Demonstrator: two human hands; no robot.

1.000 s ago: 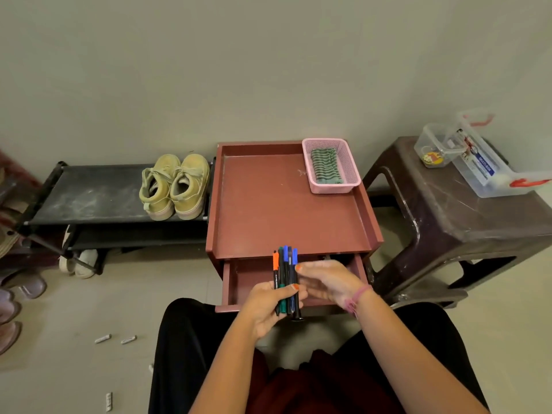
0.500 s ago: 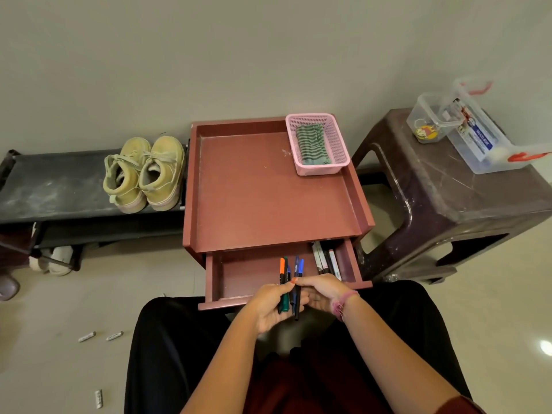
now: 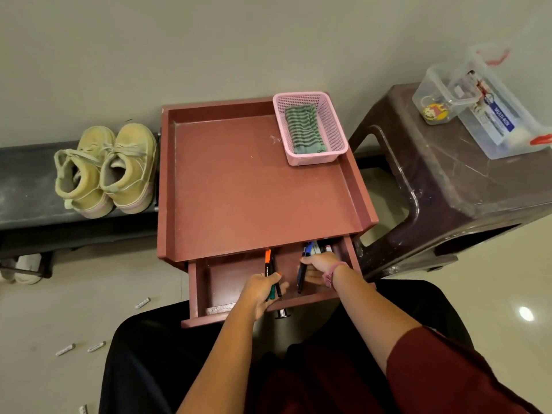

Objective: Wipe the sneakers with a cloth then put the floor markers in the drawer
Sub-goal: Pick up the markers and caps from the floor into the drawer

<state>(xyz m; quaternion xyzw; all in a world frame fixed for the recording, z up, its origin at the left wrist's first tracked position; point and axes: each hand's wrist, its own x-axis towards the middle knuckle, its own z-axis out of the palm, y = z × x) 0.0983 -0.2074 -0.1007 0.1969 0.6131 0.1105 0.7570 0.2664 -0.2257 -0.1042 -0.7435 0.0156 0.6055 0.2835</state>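
The drawer [image 3: 199,294] of the red-brown cabinet [image 3: 257,180] stands pulled out. My left hand [image 3: 263,291] is over it, closed on two or three markers [image 3: 270,271], one with an orange cap. My right hand [image 3: 318,268] grips blue-capped markers [image 3: 303,271] at the drawer's right side, next to several markers [image 3: 322,248] lying at its back right. The yellow-green sneakers [image 3: 104,171] sit on a black shoe rack to the left. A green striped cloth [image 3: 304,128] lies in the pink basket [image 3: 334,138] on the cabinet top.
A dark plastic stool [image 3: 448,186] at the right carries clear storage boxes [image 3: 484,106]. Small white pieces [image 3: 80,348] lie on the tiled floor at the left. More shoes [image 3: 27,267] sit under the black rack [image 3: 27,186]. My lap fills the near foreground.
The bundle of markers has split between my hands, which moved apart and down into the open drawer. The camera has tilted further down over the cabinet.
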